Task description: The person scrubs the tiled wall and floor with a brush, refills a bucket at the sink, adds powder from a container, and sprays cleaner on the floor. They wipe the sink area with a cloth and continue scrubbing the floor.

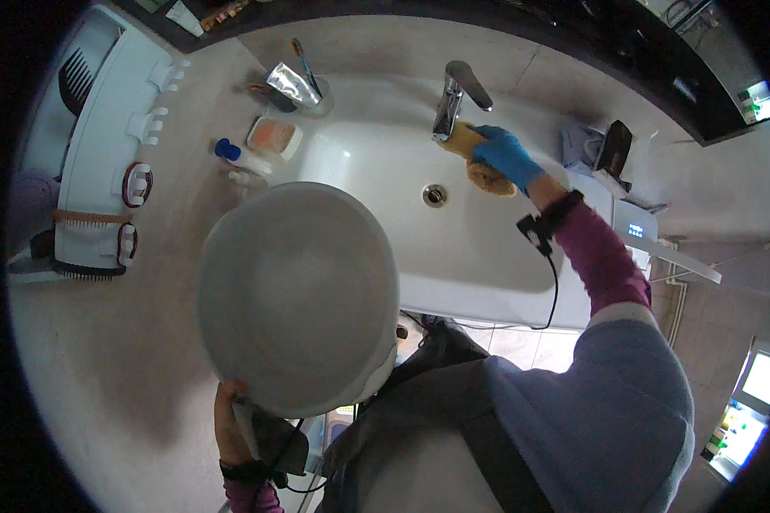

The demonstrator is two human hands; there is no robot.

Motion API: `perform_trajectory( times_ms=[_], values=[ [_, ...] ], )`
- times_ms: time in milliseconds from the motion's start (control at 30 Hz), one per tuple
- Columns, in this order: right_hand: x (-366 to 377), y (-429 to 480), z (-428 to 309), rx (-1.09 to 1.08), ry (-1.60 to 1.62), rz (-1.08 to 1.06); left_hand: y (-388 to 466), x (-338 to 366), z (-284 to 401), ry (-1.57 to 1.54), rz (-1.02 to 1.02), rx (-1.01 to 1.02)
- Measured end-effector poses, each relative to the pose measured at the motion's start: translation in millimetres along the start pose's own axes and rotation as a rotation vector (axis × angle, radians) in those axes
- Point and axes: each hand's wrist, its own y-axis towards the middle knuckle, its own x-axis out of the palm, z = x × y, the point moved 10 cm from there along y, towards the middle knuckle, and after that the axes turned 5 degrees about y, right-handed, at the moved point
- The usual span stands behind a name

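My right hand (pixel 504 157), in a blue glove, grips a yellow-brown cloth (pixel 463 140) just below the chrome faucet (pixel 448 109), over the white washbasin (pixel 385 240). Part of the cloth hangs beneath the fingers, right of the metal drain (pixel 434 195). At the lower left, my left hand (pixel 233 388) is at the rim of a large round pale basin (pixel 298 298), held up left of the washbasin's front edge. Most of that hand's fingers are hidden behind the basin.
A cup with toothbrushes (pixel 321 96), a silver tube (pixel 293 84), a soap box (pixel 274 137) and a blue-capped bottle (pixel 240 154) stand at the washbasin's left rim. A white wall rack (pixel 102 141) holds combs and hair ties. Folded cloth (pixel 581 146) lies right. A cable hangs from my right wrist.
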Motion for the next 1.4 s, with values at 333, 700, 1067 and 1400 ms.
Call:
perform_trajectory(
  times_ms=[333,700,1067,1400],
  values=[
    [13,-27,-111,-0.578,0.029,0.306,4,-39,-4,0.274,-0.032,0.109],
    [149,-160,-96,-0.453,-0.056,-0.210,2,-59,19,0.347,-0.126,0.223],
    [388,-162,-153,-0.601,-0.447,0.145,13,-85,55,0.487,-0.201,0.298],
    [201,-267,-55,-0.190,-0.497,0.205,42,-72,54,0.555,-0.360,0.312]
  ],
)
